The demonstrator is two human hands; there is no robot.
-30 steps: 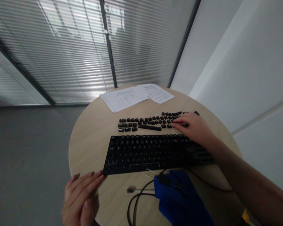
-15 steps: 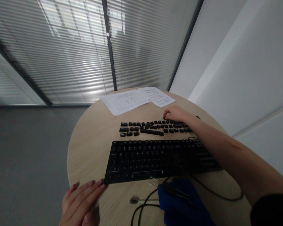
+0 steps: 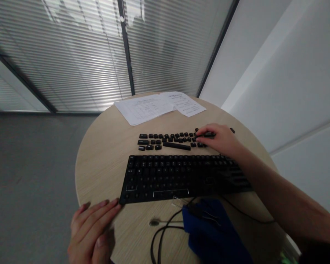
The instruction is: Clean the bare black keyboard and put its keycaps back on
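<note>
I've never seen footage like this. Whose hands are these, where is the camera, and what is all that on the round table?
The camera sits on a person's head, looking forward and down, so both hands are theirs. The left hand lies flat at the near corner of a black keyboard. The right hand reaches past it to rows of loose keycaps, fingers on them; whether it grips one is unclear. On the round wooden table also lie paper sheets, a blue cloth and a black cable.
</note>
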